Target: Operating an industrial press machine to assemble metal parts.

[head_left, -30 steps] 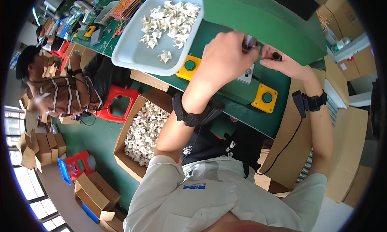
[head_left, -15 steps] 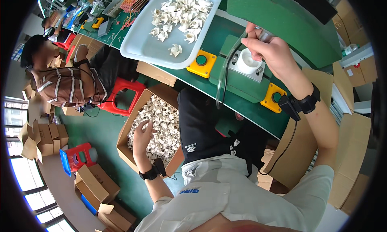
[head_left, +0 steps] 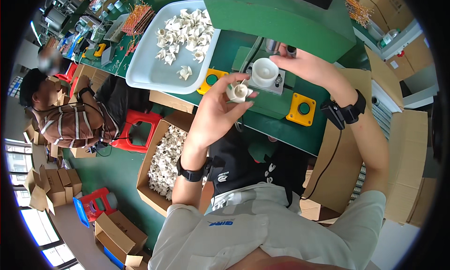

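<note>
My left hand (head_left: 213, 113) pinches a white finned plastic impeller (head_left: 239, 92) by its edges, its round hub facing up. It is just left of a round white cup-shaped fixture (head_left: 265, 72), which sits on a metal plate of the green bench press (head_left: 276, 19). Beyond the fixture, my right hand (head_left: 304, 66) is closed around a small dark, shiny cylinder (head_left: 291, 51), partly hidden by the fingers. The metal ram (head_left: 272, 45) of the press is close to these fingertips. More white impellers (head_left: 187, 33) lie in a pale blue tray (head_left: 140, 73).
Yellow boxes with green buttons flank the press, one at left (head_left: 212, 81) and one at right (head_left: 301, 109). A carton full of impellers (head_left: 166, 164) stands on the floor at left. Another person (head_left: 75, 115) sits beyond it. An open carton (head_left: 340, 167) stands at right.
My left hand has risen from the carton to beside the fixture, now with an impeller in it. My right hand has shifted slightly beside the ram, and a dark cylinder now shows in it.
</note>
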Demonstrator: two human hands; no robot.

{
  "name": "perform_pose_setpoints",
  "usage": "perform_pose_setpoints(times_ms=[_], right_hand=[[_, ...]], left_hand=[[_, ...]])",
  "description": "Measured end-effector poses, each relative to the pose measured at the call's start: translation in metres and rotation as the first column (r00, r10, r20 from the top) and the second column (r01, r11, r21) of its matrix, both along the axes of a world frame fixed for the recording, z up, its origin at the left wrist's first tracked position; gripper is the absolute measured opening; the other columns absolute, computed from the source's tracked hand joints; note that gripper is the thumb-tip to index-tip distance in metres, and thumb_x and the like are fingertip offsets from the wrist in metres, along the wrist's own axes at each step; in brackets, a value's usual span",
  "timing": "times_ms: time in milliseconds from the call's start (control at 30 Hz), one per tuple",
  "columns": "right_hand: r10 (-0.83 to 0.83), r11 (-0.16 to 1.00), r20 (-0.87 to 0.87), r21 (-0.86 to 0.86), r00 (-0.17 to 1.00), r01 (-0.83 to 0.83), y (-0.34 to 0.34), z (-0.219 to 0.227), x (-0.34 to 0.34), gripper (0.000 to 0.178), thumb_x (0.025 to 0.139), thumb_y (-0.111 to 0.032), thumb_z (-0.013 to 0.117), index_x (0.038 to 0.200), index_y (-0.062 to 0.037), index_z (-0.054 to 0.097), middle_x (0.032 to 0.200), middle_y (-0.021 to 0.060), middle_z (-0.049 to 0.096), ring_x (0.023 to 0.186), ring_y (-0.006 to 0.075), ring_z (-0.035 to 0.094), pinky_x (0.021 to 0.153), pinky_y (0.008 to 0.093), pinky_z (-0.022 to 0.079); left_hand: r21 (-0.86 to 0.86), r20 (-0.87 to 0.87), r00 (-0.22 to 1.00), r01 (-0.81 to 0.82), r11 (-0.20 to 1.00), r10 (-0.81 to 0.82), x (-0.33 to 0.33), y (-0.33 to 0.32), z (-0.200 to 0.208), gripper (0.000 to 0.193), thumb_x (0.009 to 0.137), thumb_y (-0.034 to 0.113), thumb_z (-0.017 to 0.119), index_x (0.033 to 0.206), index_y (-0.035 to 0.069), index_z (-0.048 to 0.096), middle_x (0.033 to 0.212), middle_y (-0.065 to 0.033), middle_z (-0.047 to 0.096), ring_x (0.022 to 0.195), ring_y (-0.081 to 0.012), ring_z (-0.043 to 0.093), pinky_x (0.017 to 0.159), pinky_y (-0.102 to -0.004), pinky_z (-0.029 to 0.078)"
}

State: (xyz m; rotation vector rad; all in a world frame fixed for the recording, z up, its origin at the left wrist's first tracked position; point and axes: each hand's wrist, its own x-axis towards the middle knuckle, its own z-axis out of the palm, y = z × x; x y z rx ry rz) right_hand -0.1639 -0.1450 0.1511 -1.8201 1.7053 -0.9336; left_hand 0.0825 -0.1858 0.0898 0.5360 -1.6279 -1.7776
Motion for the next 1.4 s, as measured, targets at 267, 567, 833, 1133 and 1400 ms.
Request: perform_pose_setpoints(times_ms=[267,567,833,1133,1400], right_hand=[[-0.169,0.965,0.013,-0.200,0.986,0.168,0.004,-0.043,-0.078,0.013,0.087,-0.015,0.067,0.090,-0.0041,0.060,0.066,0.0000,0.050,0.060,0.0097,0.045,0.054,0.0280,0.037],[-0.046,0.985,-0.114,-0.169,0.992,0.026,0.003,-0.042,-0.078,0.014,0.089,-0.015,0.066,0.087,-0.0023,0.060,0.061,0.0022,0.048,0.056,0.0120,0.043,0.053,0.0295,0.035],[0.000,0.989,-0.121,-0.145,0.993,-0.017,0.005,-0.040,-0.074,0.017,0.090,-0.016,0.065,0.085,-0.0007,0.059,0.062,0.0025,0.050,0.057,0.0121,0.044,0.054,0.0293,0.037],[0.001,0.974,-0.052,-0.225,0.999,-0.012,0.009,-0.024,-0.076,0.021,0.088,-0.020,0.069,0.083,-0.0011,0.062,0.064,0.0025,0.052,0.058,0.0117,0.045,0.054,0.0286,0.037],[0.454,0.645,-0.275,0.758,0.847,-0.100,0.018,-0.017,-0.058,0.051,0.070,-0.044,0.085,0.093,-0.0030,0.065,0.073,0.0042,0.059,0.067,0.0149,0.056,0.058,0.0289,0.043]], left_hand=[[-0.811,0.194,0.846,-0.146,0.566,0.496,-0.069,-0.018,-0.002,0.039,0.079,0.021,0.080,0.105,-0.003,0.065,0.104,-0.0187,0.069,0.093,-0.0302,0.065,0.079,-0.0369,0.054],[-0.863,0.076,0.790,-0.254,0.437,0.609,-0.086,-0.011,-0.025,0.040,0.076,0.030,0.081,0.096,-0.003,0.068,0.106,-0.0159,0.069,0.090,-0.0332,0.064,0.076,-0.0402,0.054],[-0.853,0.080,0.740,-0.296,0.431,0.668,-0.086,-0.007,-0.020,0.043,0.074,0.031,0.083,0.097,-0.002,0.068,0.104,-0.0136,0.070,0.089,-0.0309,0.065,0.075,-0.0394,0.054],[-0.839,0.151,0.701,-0.281,0.465,0.697,-0.072,-0.002,-0.005,0.045,0.077,0.033,0.080,0.103,-0.001,0.067,0.108,-0.0135,0.068,0.091,-0.0312,0.065,0.077,-0.0391,0.053],[-0.895,0.438,0.452,0.132,0.427,0.778,0.002,-0.002,-0.006,0.029,0.088,0.028,0.067,0.104,0.004,0.064,0.114,-0.0095,0.068,0.080,-0.0292,0.070,0.063,-0.0383,0.055]])
